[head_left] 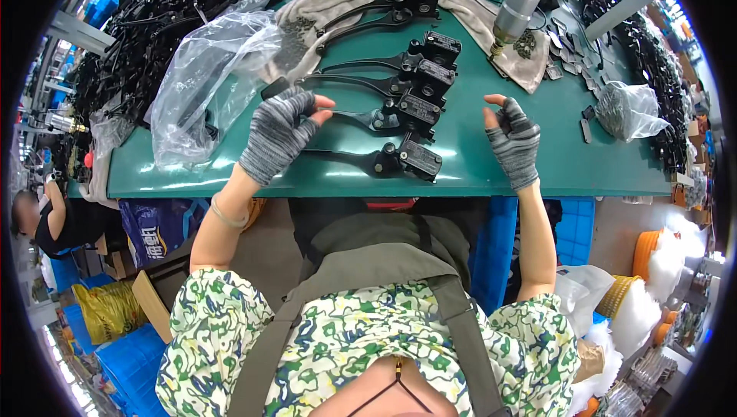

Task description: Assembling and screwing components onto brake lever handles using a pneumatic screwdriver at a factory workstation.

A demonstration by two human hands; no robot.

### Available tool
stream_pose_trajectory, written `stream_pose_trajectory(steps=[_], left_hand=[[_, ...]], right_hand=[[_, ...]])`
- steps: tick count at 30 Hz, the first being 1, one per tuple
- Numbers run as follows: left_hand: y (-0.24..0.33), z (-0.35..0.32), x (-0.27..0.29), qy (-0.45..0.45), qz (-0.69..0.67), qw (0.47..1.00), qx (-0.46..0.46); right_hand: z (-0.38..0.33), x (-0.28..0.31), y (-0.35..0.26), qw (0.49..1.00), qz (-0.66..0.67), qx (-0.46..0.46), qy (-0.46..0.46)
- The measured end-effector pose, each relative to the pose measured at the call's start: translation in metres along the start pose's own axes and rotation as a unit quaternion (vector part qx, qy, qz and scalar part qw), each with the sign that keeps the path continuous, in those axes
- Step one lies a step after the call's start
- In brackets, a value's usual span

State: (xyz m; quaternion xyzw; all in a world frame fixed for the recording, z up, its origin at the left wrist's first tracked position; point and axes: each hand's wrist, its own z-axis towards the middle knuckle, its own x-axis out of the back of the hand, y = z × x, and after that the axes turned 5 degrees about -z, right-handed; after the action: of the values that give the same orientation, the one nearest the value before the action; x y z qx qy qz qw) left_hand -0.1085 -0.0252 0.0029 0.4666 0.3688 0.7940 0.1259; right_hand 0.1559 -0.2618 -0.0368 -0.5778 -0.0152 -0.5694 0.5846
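Several black brake lever assemblies with rectangular fluid reservoirs lie in a column on the green table (491, 175). My left hand (280, 129), in a grey fingerless glove, hovers over the lever ends at the column's left. Its thumb and forefinger are apart, beside the lever of one brake lever assembly (414, 111); the other fingers are partly hidden. A dark rounded end (274, 88) shows behind that hand. The nearest brake lever assembly (411, 159) lies below it. To the column's right, my right hand (513, 139), gloved alike, is raised with thumb and forefinger apart and nothing visible between them.
A power screwdriver (522, 2) hangs over a beige cloth (530, 71) holding small screws. Clear plastic bags (207, 79) and heaped black levers (146, 41) lie at left. Flat dark plates (572, 52) and a bag of parts (626, 110) are at right. Another person (57, 213) works far left.
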Motion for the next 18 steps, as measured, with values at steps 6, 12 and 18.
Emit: stream_pose_trajectory(steps=[6,12,18], left_hand=[[-0.008,0.057,-0.01,0.001,0.049,0.995,-0.086],[-0.014,0.121,-0.054,-0.013,-0.01,0.977,-0.214],[-0.003,0.143,-0.087,-0.081,-0.127,0.967,-0.206]], right_hand=[[0.01,0.018,0.027,1.0,0.012,-0.024,0.009],[0.046,0.02,0.038,0.974,0.064,0.083,0.199],[0.104,0.019,0.02,0.939,-0.189,0.087,0.274]])
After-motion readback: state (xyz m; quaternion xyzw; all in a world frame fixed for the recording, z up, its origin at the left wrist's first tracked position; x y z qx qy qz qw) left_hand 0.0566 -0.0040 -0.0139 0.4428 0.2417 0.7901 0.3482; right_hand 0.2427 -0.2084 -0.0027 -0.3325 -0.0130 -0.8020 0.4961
